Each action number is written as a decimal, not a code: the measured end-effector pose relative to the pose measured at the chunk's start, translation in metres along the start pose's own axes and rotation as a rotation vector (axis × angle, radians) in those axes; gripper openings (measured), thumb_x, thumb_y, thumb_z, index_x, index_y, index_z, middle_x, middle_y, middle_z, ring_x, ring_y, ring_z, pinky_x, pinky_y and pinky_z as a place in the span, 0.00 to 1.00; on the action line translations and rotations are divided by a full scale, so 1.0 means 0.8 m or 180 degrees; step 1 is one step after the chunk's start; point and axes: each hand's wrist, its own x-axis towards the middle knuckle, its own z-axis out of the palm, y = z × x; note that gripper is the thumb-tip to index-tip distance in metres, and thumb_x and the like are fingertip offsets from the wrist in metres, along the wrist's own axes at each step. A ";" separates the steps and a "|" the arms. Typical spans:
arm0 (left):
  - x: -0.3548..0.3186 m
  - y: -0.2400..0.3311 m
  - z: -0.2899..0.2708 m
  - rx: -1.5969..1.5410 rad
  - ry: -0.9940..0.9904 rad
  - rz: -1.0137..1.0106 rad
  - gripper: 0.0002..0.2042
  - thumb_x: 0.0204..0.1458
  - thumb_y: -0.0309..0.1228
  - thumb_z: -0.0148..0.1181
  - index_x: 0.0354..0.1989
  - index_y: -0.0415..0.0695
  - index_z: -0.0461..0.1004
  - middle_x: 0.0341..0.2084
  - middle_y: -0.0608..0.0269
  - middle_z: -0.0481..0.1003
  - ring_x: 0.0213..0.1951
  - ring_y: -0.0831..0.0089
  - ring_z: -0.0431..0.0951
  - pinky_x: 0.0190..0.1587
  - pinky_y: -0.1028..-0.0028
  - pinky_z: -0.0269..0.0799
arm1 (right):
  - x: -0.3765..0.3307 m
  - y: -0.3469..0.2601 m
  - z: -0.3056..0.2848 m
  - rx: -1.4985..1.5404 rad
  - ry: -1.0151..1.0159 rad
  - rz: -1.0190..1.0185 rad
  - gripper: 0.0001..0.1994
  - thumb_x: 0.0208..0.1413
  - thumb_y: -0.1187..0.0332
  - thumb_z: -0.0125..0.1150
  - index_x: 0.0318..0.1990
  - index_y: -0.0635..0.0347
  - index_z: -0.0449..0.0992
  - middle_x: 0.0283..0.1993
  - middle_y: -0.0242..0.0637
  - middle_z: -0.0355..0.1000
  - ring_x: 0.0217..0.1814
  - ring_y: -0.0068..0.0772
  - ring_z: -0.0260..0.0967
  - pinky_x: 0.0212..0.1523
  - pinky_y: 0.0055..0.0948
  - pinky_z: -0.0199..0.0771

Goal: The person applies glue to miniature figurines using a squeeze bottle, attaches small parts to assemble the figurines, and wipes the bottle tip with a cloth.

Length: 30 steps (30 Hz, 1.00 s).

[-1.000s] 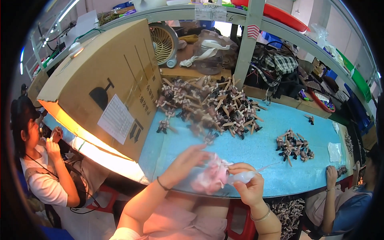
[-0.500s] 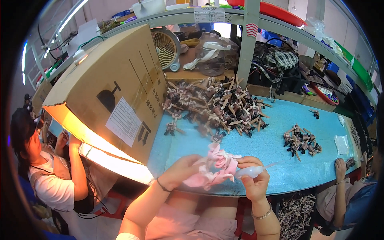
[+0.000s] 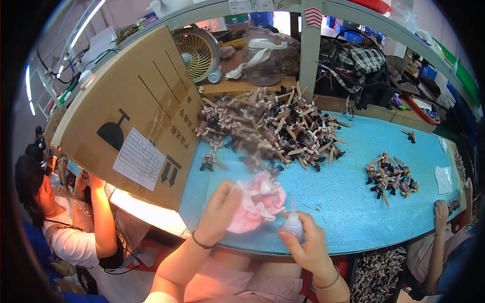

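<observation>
Pink cloth [image 3: 260,204] is clamped in left fingers [image 3: 228,196], squeeze bottle [image 3: 293,225] in right fingers [image 3: 310,230], near a labelled carton [image 3: 126,88].

Pink-white cloth [image 3: 256,206]; whitish bottle [image 3: 293,226]; blue tabletop [image 3: 338,207].

Tube lights [image 3: 88,23] glow left of a grey frame [image 3: 309,58] behind the blue-topped table [image 3: 343,202].

Left hand [image 3: 218,209], right hand [image 3: 308,244] both curled
</observation>
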 end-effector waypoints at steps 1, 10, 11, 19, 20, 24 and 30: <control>0.000 -0.001 0.005 -0.0011 -0.0005 -0.0015 0.08 0.61 0.34 0.43 0.39 0.41 0.62 0.38 0.55 0.73 0.38 0.75 0.75 0.42 0.74 0.72 | 0.001 -0.002 0.003 0.0037 -0.0170 0.0258 0.19 0.49 0.66 0.63 0.46 0.66 0.67 0.33 0.50 0.72 0.33 0.50 0.72 0.33 0.36 0.70; -0.005 0.017 0.038 -0.0535 0.0221 -0.0420 0.12 0.58 0.30 0.48 0.46 0.39 0.60 0.39 0.57 0.72 0.39 0.75 0.75 0.41 0.76 0.73 | 0.000 -0.001 0.007 -0.0191 -0.0281 -0.0325 0.19 0.47 0.69 0.64 0.45 0.69 0.68 0.28 0.44 0.72 0.26 0.31 0.71 0.27 0.26 0.69; -0.005 0.015 0.037 -0.0198 0.0305 -0.0280 0.13 0.56 0.29 0.51 0.46 0.40 0.59 0.39 0.58 0.71 0.39 0.76 0.74 0.41 0.76 0.72 | -0.001 -0.004 0.006 -0.0204 -0.0251 -0.0286 0.18 0.47 0.70 0.64 0.44 0.68 0.68 0.28 0.44 0.72 0.26 0.31 0.71 0.28 0.27 0.69; -0.015 0.023 0.034 -0.0406 0.0501 -0.0379 0.17 0.53 0.27 0.56 0.48 0.40 0.58 0.39 0.61 0.70 0.40 0.76 0.74 0.43 0.76 0.72 | -0.002 -0.008 0.028 -0.0114 -0.0408 -0.0148 0.18 0.49 0.65 0.62 0.44 0.66 0.70 0.38 0.50 0.72 0.37 0.50 0.72 0.36 0.36 0.71; -0.017 0.028 0.037 -0.0638 0.0494 -0.0483 0.17 0.53 0.27 0.55 0.48 0.40 0.58 0.40 0.61 0.70 0.41 0.76 0.73 0.44 0.76 0.71 | -0.002 -0.003 0.030 -0.0111 -0.0393 -0.0061 0.18 0.49 0.64 0.62 0.44 0.66 0.70 0.38 0.51 0.72 0.37 0.51 0.72 0.37 0.36 0.71; -0.027 0.036 0.028 -0.1172 0.0379 -0.0595 0.18 0.54 0.26 0.52 0.52 0.40 0.56 0.45 0.57 0.68 0.44 0.70 0.73 0.48 0.71 0.69 | 0.003 -0.004 0.034 -0.0049 -0.0545 0.0035 0.19 0.49 0.64 0.62 0.45 0.67 0.70 0.39 0.52 0.72 0.38 0.52 0.72 0.37 0.36 0.71; -0.036 0.035 0.006 -0.1780 -0.0325 -0.0628 0.19 0.58 0.38 0.40 0.55 0.41 0.56 0.50 0.48 0.66 0.47 0.58 0.71 0.42 0.65 0.72 | 0.000 -0.007 0.039 0.0023 -0.0640 -0.0007 0.18 0.49 0.65 0.62 0.44 0.68 0.69 0.36 0.50 0.72 0.34 0.49 0.73 0.34 0.33 0.71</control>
